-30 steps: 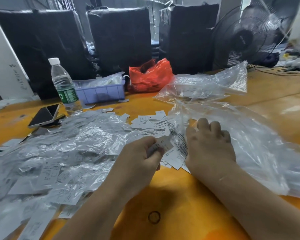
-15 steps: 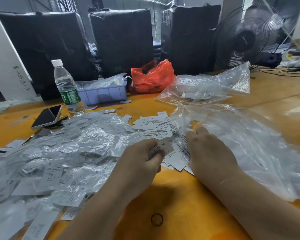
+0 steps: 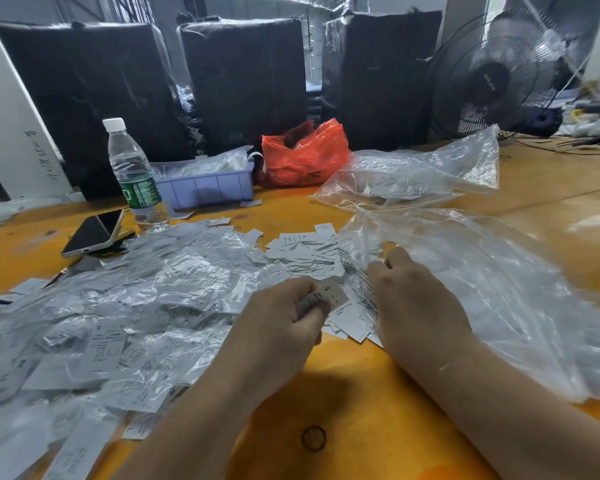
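My left hand [image 3: 284,317] pinches a small stack of white paper tags [image 3: 328,296] marked "S", held just above the yellow table [image 3: 361,393]. My right hand [image 3: 413,299] rests with curled fingers at the mouth of a large clear plastic bag [image 3: 482,289]; what its fingertips hold is hidden. More loose white tags [image 3: 302,247] lie just beyond both hands. A wide heap of small clear sleeves with tags inside [image 3: 118,313] covers the table's left side.
A water bottle [image 3: 134,174], a phone [image 3: 94,232] and a lilac bin [image 3: 205,183] stand at the back left. A red bag [image 3: 305,154] and a second clear bag [image 3: 413,174] lie behind. A fan [image 3: 496,77] and black wrapped blocks [image 3: 243,81] line the far edge. A rubber band [image 3: 313,437] lies near me.
My right hand's fingers, spread over the bag's edge a second ago, have curled in and the hand has turned toward the bag mouth. My left hand keeps holding the tags.
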A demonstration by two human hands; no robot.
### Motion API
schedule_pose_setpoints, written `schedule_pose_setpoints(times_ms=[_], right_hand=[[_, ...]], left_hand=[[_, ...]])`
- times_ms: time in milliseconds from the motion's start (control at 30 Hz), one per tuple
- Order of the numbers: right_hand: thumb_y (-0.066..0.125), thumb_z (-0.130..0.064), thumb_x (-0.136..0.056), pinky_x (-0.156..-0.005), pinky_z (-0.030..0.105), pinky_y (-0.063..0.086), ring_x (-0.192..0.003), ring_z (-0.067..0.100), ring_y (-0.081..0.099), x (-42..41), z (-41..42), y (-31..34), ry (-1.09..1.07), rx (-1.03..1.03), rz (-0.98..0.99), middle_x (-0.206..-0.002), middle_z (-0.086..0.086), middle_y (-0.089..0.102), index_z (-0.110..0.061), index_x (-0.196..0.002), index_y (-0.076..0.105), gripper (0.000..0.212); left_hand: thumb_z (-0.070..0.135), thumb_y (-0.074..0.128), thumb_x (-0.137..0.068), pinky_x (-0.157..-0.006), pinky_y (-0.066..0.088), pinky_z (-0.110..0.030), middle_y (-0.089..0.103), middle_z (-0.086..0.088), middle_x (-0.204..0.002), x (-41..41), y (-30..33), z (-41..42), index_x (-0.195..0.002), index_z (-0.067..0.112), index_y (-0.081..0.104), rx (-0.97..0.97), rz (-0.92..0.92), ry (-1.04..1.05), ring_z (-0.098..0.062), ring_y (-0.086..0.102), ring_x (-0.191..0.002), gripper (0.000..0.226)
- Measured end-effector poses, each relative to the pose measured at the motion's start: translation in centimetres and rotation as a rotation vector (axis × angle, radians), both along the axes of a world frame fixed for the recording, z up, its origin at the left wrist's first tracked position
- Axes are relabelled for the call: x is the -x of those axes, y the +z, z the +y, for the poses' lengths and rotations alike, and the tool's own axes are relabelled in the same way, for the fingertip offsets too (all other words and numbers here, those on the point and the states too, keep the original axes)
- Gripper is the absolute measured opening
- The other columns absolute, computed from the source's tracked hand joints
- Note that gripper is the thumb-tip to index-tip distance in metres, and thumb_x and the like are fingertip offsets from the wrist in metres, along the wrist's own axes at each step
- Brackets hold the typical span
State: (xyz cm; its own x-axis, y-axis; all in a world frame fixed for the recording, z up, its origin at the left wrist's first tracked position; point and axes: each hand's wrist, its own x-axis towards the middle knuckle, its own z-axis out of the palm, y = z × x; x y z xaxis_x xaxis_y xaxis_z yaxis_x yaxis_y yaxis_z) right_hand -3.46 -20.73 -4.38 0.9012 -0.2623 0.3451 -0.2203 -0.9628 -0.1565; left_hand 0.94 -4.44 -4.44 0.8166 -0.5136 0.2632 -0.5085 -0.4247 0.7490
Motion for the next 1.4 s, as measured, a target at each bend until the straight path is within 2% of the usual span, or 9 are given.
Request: schedule_pose_setpoints(times_ms=[200,400,533,733,900,1067,1233,1333,1400], right_hand=[[0.068,0.019,-0.062,-0.052,0.035,0.057,-0.068,0.035,0.065,0.4,0.1,0.4,0.174,-0.007,-0.298,-0.097,0.015,0.063,-0.001,-0.099,0.067,0.042],[0.064,0.019,-0.072,-0.058,0.038,0.060,-0.074,0.036,0.069,-0.1,-0.2,-0.1,0.254,-0.078,-0.338,-0.103,0.014,0.066,-0.001,-0.103,0.068,0.037],[0.062,0.019,-0.079,-0.062,0.024,0.057,-0.079,0.024,0.068,-0.3,-0.3,-0.1,0.373,-0.206,-0.482,-0.100,0.010,0.067,-0.002,-0.100,0.068,0.030],[0.060,0.006,-0.089,-0.056,0.013,0.051,-0.073,0.002,0.068,-0.5,0.3,0.3,0.383,-0.691,-0.519,-0.087,0.001,0.069,-0.019,-0.093,0.062,0.025],[0.059,0.010,-0.088,-0.059,0.021,0.056,-0.070,0.014,0.073,-2.6,1.5,2.8,0.381,-1.191,-0.400,-0.091,0.010,0.068,-0.010,-0.092,0.063,0.021],[0.055,0.020,-0.084,-0.058,0.024,0.058,-0.066,0.018,0.071,-5.5,3.4,4.8,0.454,-1.603,-0.256,-0.088,0.015,0.061,-0.002,-0.088,0.061,0.023],[0.060,0.017,-0.083,-0.063,0.021,0.056,-0.071,0.015,0.070,-6.7,4.2,2.6,0.435,-1.539,-0.184,-0.086,0.013,0.066,-0.007,-0.085,0.066,0.025],[0.064,0.011,-0.084,-0.058,0.016,0.053,-0.066,0.012,0.071,-6.3,3.4,2.0,0.472,-1.308,-0.269,-0.077,0.005,0.071,-0.010,-0.086,0.068,0.022],[0.063,0.010,-0.085,-0.058,0.017,0.054,-0.067,0.015,0.073,-6.0,3.0,2.0,0.486,-1.241,-0.313,-0.074,0.001,0.072,-0.009,-0.088,0.068,0.019]], left_hand=[[0.027,0.055,-0.095,-0.043,0.033,-0.018,0.063,0.003,-0.062,-0.1,0.0,0.2,-0.068,0.024,0.054,0.035,0.036,0.009,-0.007,0.044,-0.046,0.028],[0.027,0.055,-0.096,-0.043,0.032,-0.018,0.063,0.004,-0.062,-0.1,0.1,0.2,-0.067,0.025,0.054,0.033,0.032,0.005,-0.007,0.044,-0.046,0.029],[0.027,0.054,-0.096,-0.044,0.033,-0.018,0.063,0.006,-0.061,-0.4,0.0,0.3,-0.070,0.023,0.056,0.027,0.028,0.015,-0.004,0.044,-0.046,0.027],[0.025,0.054,-0.096,-0.044,0.036,-0.019,0.063,0.008,-0.061,-0.7,0.0,0.3,-0.082,0.030,0.058,0.061,0.052,0.082,0.000,0.048,-0.045,0.015],[0.017,0.049,-0.095,-0.049,0.046,-0.027,0.065,0.010,-0.062,-1.3,0.5,1.0,-0.111,0.049,0.046,0.244,0.162,0.244,-0.007,0.053,-0.048,0.036],[0.001,0.046,-0.087,-0.054,0.042,-0.035,0.059,0.000,-0.062,-2.1,1.1,2.0,-0.086,0.010,0.068,0.339,0.252,0.301,-0.017,0.051,-0.055,0.024],[0.028,0.039,-0.098,-0.049,0.048,-0.028,0.063,-0.003,-0.063,-2.8,1.4,1.8,-0.068,0.018,0.065,0.448,0.423,0.337,-0.014,0.056,-0.052,0.041],[0.070,0.036,-0.084,-0.059,0.054,-0.033,0.069,0.001,-0.073,-2.7,1.1,1.9,-0.085,0.021,0.070,0.449,0.421,0.282,-0.012,0.062,-0.060,0.060],[0.073,0.043,-0.077,-0.062,0.054,-0.036,0.067,0.002,-0.074,-2.7,1.0,1.8,-0.090,0.017,0.071,0.399,0.394,0.255,-0.013,0.061,-0.062,0.064]])
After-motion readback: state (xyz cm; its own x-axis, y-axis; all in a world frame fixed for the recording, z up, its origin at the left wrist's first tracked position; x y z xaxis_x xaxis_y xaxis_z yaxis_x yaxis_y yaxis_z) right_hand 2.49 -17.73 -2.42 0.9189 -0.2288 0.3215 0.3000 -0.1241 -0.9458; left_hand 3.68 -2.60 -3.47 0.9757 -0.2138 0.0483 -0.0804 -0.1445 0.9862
